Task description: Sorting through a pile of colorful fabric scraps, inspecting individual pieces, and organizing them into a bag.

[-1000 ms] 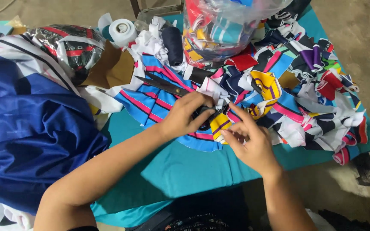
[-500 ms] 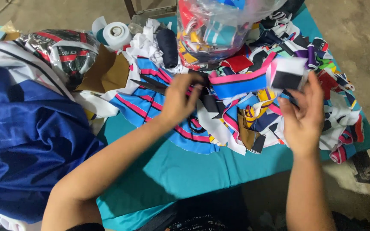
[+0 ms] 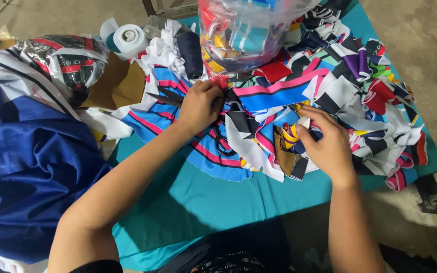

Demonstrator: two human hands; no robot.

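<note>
Scraps of printed fabric cover the far right half of the table, a loose heap of striped offcuts in blue, pink, black, white and yellow on the teal cloth. My left hand sits at the middle of the heap, its grip curled tight around the edge of a blue strip with pink border, right beside the black scissors, whose blades point off to the left and whose handle loops lie near the hand's wrist side. I cannot tell whether the fingers also touch the scissors. My right hand rests further right and nearer, fingers bent narrow and pinching into a small bundle of yellow and brown pieces.

I judge this material to be light, limp and rather slick, like sports-shirt knit: it will drape, slide and bunch instead of holding a shape. A strip is best taken at a cut edge or corner with a firm pinch, since a flat press would only drag neighbouring pieces along. Pieces are tangled, so lifting one will likely pull others.

Beyond the heap stands a clear plastic bag stuffed with more offcuts. At far left lie a white tape roll and a wrapped bundle in shiny plastic. A big blue garment fills the near left.
</note>
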